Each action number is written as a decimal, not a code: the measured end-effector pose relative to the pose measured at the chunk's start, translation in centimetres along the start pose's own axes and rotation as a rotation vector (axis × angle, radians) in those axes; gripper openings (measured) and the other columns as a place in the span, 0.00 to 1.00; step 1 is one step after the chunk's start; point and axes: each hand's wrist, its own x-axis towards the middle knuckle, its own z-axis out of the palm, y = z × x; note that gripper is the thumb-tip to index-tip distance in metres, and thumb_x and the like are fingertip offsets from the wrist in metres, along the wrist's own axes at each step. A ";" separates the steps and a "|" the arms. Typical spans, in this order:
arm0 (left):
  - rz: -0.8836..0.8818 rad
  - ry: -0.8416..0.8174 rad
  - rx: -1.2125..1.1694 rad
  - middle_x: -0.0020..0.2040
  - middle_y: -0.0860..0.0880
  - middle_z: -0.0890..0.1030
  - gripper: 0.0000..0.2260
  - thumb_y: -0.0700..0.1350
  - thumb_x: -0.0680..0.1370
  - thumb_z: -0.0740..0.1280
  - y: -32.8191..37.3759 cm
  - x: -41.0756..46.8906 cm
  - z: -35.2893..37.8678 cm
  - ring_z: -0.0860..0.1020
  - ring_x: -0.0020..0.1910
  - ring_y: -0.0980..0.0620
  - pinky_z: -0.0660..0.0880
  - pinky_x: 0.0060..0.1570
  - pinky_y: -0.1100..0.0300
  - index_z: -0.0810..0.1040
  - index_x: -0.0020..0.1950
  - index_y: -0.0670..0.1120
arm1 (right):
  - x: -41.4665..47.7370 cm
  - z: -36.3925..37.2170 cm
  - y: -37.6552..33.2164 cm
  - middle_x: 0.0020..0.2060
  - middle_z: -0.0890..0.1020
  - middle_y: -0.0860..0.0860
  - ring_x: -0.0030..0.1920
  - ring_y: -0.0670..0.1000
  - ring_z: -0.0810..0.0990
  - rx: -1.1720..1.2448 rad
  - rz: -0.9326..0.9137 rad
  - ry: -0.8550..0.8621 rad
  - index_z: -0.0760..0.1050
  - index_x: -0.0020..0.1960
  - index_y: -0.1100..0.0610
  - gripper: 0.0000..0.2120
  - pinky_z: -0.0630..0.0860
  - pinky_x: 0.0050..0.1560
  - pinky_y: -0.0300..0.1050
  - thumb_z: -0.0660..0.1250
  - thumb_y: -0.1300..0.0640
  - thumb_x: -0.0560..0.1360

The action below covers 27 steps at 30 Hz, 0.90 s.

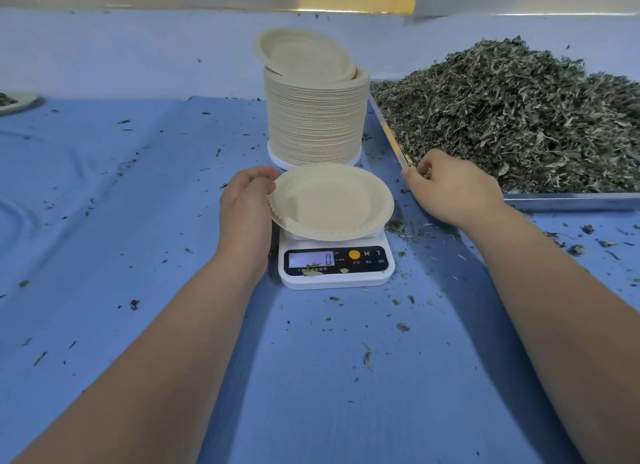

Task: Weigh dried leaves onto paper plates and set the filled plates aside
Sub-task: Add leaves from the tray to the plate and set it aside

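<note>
An empty cream paper plate sits on a small white digital scale whose display reads 0. My left hand grips the plate's left rim. My right hand rests at the near left corner of a metal tray, fingers curled, with small bits between them that I cannot make out. The tray holds a large heap of dried green leaves. A tall stack of empty paper plates stands right behind the scale.
A blue cloth covers the table, strewn with leaf crumbs. At the far left edge sits a plate with leaves on it. A pale wall runs along the back.
</note>
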 end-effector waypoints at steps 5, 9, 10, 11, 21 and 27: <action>0.045 0.121 -0.067 0.45 0.55 0.78 0.14 0.49 0.67 0.60 0.0 0.2 -0.1 0.76 0.33 0.69 0.76 0.48 0.60 0.81 0.49 0.56 | -0.3 -0.3 -0.1 0.27 0.74 0.52 0.30 0.56 0.74 -0.031 -0.027 0.005 0.68 0.33 0.55 0.29 0.65 0.32 0.43 0.51 0.35 0.81; 0.025 0.141 -0.119 0.49 0.55 0.78 0.11 0.45 0.75 0.61 -0.1 0.3 -0.4 0.79 0.38 0.66 0.79 0.50 0.58 0.80 0.52 0.53 | -0.7 -0.1 -0.2 0.25 0.70 0.52 0.27 0.56 0.69 0.015 -0.040 0.088 0.65 0.32 0.56 0.27 0.62 0.31 0.41 0.55 0.38 0.81; 0.024 0.136 -0.118 0.48 0.56 0.78 0.11 0.44 0.75 0.61 -0.1 0.3 -0.3 0.80 0.40 0.64 0.79 0.53 0.55 0.80 0.52 0.52 | -0.8 -0.1 -0.2 0.25 0.68 0.52 0.27 0.56 0.67 0.051 -0.037 0.124 0.64 0.32 0.56 0.25 0.61 0.30 0.41 0.57 0.40 0.80; 0.022 0.126 -0.113 0.47 0.57 0.78 0.11 0.44 0.75 0.61 -0.1 0.3 -0.3 0.80 0.42 0.62 0.80 0.56 0.53 0.80 0.52 0.52 | -0.8 -0.1 -0.2 0.25 0.68 0.52 0.27 0.56 0.66 0.094 -0.030 0.162 0.64 0.32 0.57 0.23 0.60 0.30 0.41 0.59 0.43 0.80; -0.015 0.101 -0.057 0.42 0.61 0.81 0.14 0.48 0.67 0.61 0.1 0.3 -0.3 0.80 0.48 0.56 0.78 0.64 0.45 0.82 0.48 0.54 | -1.2 -0.3 -0.5 0.24 0.71 0.55 0.24 0.57 0.68 0.210 -0.044 0.456 0.70 0.33 0.59 0.22 0.66 0.27 0.45 0.60 0.47 0.81; -0.012 0.088 -0.065 0.32 0.64 0.80 0.14 0.49 0.67 0.61 -0.2 0.7 -0.2 0.80 0.42 0.60 0.79 0.58 0.50 0.83 0.47 0.55 | -1.2 -0.3 -0.5 0.21 0.65 0.50 0.22 0.51 0.61 0.275 -0.009 0.500 0.66 0.31 0.56 0.22 0.57 0.26 0.42 0.59 0.46 0.80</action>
